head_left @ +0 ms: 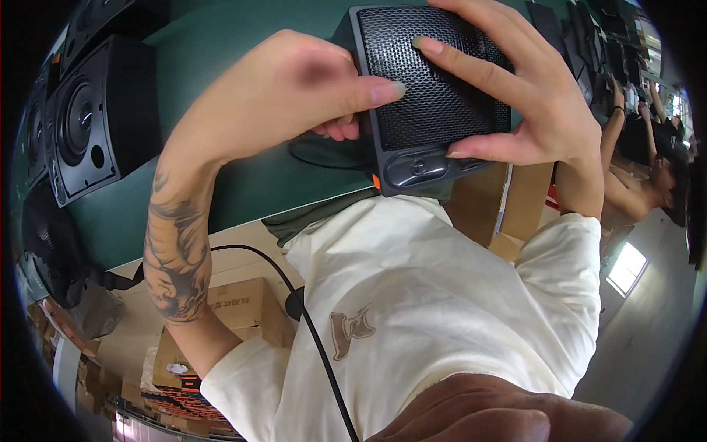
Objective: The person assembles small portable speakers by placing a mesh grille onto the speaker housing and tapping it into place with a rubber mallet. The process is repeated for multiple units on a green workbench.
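1 black speaker (429, 110) sits at the green table's (243, 193) near edge. The left hand (317, 88) is half curled, thumb on the grille (401, 59); I can't tell whether its fingers grip. The right hand (541, 103) spreads wide across the front.

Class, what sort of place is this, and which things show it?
Probably an electronics workshop or factory: black boxy speakers with exposed round cones stand on a dark green worktable, and brown cardboard cartons stand nearby.
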`<state>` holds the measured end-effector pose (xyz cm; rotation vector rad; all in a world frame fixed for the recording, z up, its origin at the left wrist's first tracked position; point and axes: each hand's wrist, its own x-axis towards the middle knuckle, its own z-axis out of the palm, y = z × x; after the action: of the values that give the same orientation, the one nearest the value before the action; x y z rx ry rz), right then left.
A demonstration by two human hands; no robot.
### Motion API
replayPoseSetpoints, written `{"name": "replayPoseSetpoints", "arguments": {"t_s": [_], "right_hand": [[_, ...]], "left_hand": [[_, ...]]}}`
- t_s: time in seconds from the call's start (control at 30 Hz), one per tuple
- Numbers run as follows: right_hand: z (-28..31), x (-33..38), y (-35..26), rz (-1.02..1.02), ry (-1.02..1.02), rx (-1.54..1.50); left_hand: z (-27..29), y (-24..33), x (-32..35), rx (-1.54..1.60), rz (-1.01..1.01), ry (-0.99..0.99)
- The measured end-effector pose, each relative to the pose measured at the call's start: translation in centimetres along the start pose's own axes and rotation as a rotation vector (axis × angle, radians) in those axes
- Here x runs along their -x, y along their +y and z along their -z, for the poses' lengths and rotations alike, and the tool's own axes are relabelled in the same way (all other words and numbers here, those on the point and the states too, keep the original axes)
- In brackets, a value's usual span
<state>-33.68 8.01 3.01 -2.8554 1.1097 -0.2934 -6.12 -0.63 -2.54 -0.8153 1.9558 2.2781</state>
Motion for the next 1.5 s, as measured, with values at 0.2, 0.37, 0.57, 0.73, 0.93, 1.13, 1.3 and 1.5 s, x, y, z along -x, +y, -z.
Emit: {"name": "replayPoseSetpoints", "arguments": {"t_s": [0.2, 0.37, 0.57, 0.73, 0.93, 1.13, 1.3, 1.5], "right_hand": [[-0.7, -0.1, 0.5, 0.027, 0.04, -0.021], [-1.2, 0.1, 0.3, 0.012, 0.054, -0.044], [-1.9, 0.6, 1.0, 0.069, 0.101, -0.029], [0.5, -0.3, -1.1, -0.089, 0.015, -0.259], [-1.0, 1.2, -1.3, -0.115, 0.06, -0.253], [-1.7, 1.8, -2.0, -0.209, 0.081, -0.396], [-3.5, 2.0, -1.1, -0.133, 0.187, -0.378], [-2.6, 4.9, -5.0, -0.646, 0.409, -0.8]], "left_hand": [[0.3, -0.4, -0.1, -0.021, -0.054, 0.009], [0.1, -0.8, -0.7, 0.068, -0.043, 0.091], [0.0, 0.1, -0.9, 0.113, 0.006, 0.115], [-0.1, -1.0, -0.6, 0.128, -0.022, 0.089], [-0.4, -0.3, -0.1, 0.032, -0.103, 0.074], [-0.3, -2.3, 0.3, -0.163, -0.128, 0.155], [-1.9, -2.2, 0.8, -0.016, -0.125, 0.225], [-3.6, -0.8, 1.2, 0.163, -0.068, 0.277]]}}
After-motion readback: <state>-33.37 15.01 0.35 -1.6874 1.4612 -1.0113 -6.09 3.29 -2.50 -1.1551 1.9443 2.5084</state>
